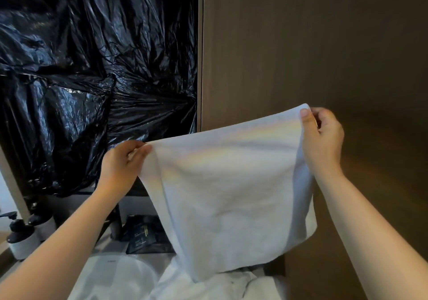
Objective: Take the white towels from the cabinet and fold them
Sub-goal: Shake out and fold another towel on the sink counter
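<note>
Against black plastic sheeting (92, 68) in the upper left of the frame and a dark cabinet (324, 45) at right, a white towel (231, 195) is held up at centre. A corner could be lost, or the fold set crooked, since only the top corners are pinched, fingers curled, by the left grip (122, 163) and right grip (322, 135).

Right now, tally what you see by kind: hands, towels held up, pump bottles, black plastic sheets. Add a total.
Hands: 2, left hand and right hand
White towel held up: 1
Pump bottles: 2
Black plastic sheet: 1
Total: 6
</note>
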### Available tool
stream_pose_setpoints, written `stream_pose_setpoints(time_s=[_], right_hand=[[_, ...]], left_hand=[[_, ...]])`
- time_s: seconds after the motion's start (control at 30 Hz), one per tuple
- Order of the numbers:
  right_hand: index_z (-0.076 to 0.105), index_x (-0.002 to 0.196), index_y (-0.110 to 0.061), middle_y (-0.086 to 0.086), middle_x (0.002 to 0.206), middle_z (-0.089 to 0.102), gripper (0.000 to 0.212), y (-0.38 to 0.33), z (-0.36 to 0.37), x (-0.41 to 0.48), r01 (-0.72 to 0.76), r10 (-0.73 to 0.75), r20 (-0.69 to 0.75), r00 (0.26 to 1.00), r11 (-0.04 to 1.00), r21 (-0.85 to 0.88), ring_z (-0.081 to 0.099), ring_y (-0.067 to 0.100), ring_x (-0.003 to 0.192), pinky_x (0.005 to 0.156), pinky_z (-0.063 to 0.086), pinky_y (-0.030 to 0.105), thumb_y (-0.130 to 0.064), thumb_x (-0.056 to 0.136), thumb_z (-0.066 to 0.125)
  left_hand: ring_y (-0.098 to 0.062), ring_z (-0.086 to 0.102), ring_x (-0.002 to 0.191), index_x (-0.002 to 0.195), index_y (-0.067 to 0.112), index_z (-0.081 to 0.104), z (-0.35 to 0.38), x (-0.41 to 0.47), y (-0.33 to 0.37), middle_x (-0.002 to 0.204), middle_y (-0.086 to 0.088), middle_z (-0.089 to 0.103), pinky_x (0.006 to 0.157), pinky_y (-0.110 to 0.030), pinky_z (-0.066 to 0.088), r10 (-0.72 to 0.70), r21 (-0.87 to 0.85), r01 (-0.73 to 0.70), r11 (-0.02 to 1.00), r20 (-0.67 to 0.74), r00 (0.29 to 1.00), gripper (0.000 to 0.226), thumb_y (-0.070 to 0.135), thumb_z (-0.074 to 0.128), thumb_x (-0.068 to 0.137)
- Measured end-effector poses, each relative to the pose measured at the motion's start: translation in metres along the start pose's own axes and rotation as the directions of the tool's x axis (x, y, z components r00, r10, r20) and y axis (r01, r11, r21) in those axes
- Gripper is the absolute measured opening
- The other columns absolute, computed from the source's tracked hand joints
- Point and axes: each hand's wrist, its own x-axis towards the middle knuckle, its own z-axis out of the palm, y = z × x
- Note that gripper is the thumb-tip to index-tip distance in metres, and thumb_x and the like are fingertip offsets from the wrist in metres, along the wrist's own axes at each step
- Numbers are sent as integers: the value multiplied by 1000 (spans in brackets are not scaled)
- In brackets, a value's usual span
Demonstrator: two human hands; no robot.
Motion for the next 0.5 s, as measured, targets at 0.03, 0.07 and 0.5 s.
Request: stream_pose_setpoints(time_s=[0.03, 0.07, 0.5], right_hand=[[61, 102, -17, -1, 94, 61, 20, 3, 0, 0, -9, 9, -4, 1000, 1000, -6, 55, 13, 88, 76, 45, 24, -33, 101, 49], [62, 104, -14, 1, 96, 62, 23, 6, 0, 0, -21, 21, -9, 1000, 1000, -14, 55, 15, 90, 77, 45, 28, -33, 101, 49], [62, 99, -3, 6, 88, 59, 31, 39, 7, -11, -175, 171, -54, 984, 981, -81, 51, 20, 82, 69, 32, 24, -31, 101, 49]], left_hand=[[1, 55, 66, 80, 33, 64, -1, 2, 2, 73, 14, 63, 56, -21, 40, -5, -15, 5, 1000, -5, 1000, 13, 35, 61, 92], [1, 55, 67, 79, 36, 63, -2, 4, 5, 74, 14, 63, 57, -21, 41, -12, -30, 11, 999, -8, 1000, 12, 36, 62, 91], [-2, 64, 58, 80, 20, 72, -16, 11, 10, 73, 5, 71, 52, -16, 52, -158, -304, 183, 935, 105, 982, 20, 40, 71, 83]])
